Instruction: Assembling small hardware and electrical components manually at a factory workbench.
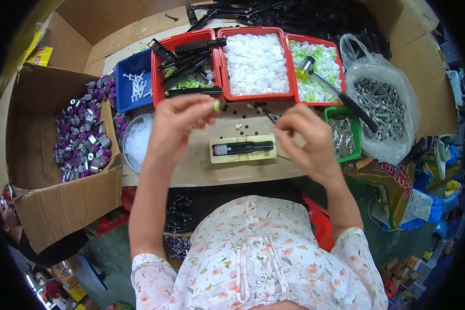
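Note:
My left hand [181, 121] pinches a small pale green plastic piece [216, 105] between thumb and fingertips, above the table's near middle. To the right, my right hand [310, 139] hovers with curled fingers pressed together; whatever they hold is hidden. A dark pointed tool tip [270, 115] shows beside its fingertips, and I cannot tell whether the hand touches it. Between and below my hands lies a cream fixture block [231, 158] with a black elongated part [248, 148] seated in it. The part has a grey metal piece [221, 150] at its left end.
Red bins hold black parts [191, 67], white discs [256, 64] and green-white pieces [315, 93]. A hammer [336, 90] lies across the right one. Purple-grey parts fill a carton [82, 139]; a blue bin [134, 85], green bin [344, 137] and bag of screws [382, 108] stand around.

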A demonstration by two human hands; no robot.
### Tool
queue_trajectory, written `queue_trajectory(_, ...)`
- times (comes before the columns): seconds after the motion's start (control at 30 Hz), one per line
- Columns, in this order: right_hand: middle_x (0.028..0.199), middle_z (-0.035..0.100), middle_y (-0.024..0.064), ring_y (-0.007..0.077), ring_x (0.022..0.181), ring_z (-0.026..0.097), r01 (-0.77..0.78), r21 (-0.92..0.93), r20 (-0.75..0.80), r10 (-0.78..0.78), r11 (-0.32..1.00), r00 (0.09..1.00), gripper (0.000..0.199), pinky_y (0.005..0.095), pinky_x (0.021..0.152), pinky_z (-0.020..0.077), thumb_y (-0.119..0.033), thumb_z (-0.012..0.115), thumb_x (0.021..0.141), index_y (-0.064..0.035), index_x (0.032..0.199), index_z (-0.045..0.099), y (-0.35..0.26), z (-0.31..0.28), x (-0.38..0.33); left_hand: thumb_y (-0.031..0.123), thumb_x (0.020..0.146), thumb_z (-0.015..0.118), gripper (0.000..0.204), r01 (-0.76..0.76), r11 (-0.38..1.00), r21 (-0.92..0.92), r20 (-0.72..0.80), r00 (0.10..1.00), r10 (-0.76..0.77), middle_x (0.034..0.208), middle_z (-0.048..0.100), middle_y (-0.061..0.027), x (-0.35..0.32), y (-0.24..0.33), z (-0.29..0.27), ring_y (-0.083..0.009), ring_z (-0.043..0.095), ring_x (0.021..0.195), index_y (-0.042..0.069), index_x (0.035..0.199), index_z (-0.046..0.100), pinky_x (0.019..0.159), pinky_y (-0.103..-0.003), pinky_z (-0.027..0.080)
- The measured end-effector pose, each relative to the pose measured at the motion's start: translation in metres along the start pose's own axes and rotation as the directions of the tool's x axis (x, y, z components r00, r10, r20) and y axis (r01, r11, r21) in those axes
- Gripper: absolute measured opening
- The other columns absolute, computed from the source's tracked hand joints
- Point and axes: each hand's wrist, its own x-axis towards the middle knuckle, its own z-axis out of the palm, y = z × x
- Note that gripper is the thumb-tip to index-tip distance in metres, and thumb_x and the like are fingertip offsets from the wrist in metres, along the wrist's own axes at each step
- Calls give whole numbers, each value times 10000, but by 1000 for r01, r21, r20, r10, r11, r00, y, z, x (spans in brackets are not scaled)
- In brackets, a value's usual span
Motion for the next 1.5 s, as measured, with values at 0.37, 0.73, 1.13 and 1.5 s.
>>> queue_trajectory(0.37,801,557,70,208,645,591,143,54,147,-150,988,978,104,334,578,414,-52,689,784,-38,851,611,-16,27,17,51,865,696,166,178,885,-430,160,980,-120,892,714,-108,-36,-42,13,-162,680,747,-18,1016,696,691,-256,539)
queue_trajectory(0.73,808,540,84,245,712,583,89,53,401,-103,995,910,98,365,631,409,-84,673,816,-31,855,600,-4,7,13,-1,828,722,114,-23,995,93,129,992,10,892,718,-106,-38,-32,27,-157,692,758,-40,935,724,681,-243,551)
queue_trajectory(1.13,808,622,76,228,673,604,208,-11,-56,-208,978,976,184,337,591,429,-41,793,710,-37,850,673,-4,33,-6,72,878,716,178,201,864,-461,47,978,-203,888,717,-103,-56,-65,37,-153,666,726,-37,1019,712,678,-255,532)
queue_trajectory(1.5,830,645,60,213,692,621,295,-39,-95,-297,955,950,234,328,617,440,-12,789,683,-53,896,699,-3,47,-16,10,851,729,200,94,931,-352,-39,993,-115,941,689,-84,-77,-74,37,-146,655,809,-17,1049,713,744,-254,527)
